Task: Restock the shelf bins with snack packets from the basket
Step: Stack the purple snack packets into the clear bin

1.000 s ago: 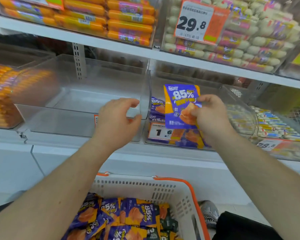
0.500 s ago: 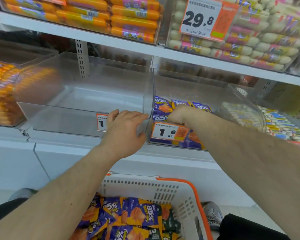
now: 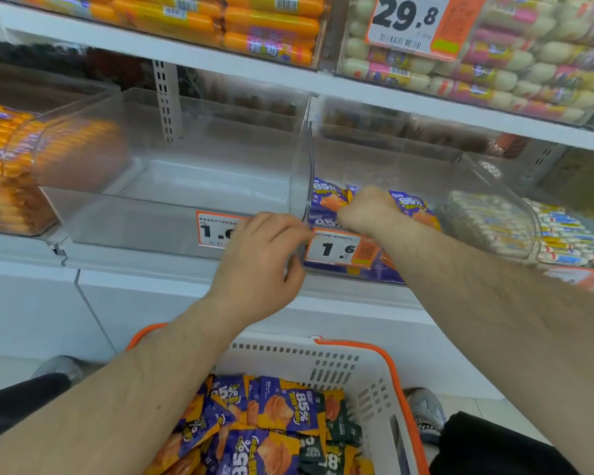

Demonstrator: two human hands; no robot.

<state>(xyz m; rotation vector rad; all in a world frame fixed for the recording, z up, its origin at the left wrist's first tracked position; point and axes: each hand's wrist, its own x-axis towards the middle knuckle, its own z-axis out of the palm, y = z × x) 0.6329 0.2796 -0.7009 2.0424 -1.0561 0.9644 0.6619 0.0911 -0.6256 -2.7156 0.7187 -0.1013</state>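
Reaching among "85%" packets point(image 3: 326, 200), right hand point(image 3: 367, 209) looks curled, grip unclear; left hand point(image 3: 264, 255) clasps "1.6"-tagged bin point(image 3: 304, 186).

Bright, even store light from above, with soft shadows only. The clear bins point(image 3: 172, 186) carry hazy reflections (orange smears at left); edges bow and blur.

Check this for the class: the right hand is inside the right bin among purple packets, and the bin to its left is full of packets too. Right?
Not quite. In the head view the right hand is in the right bin among purple packets, but the left bin holds no packets.
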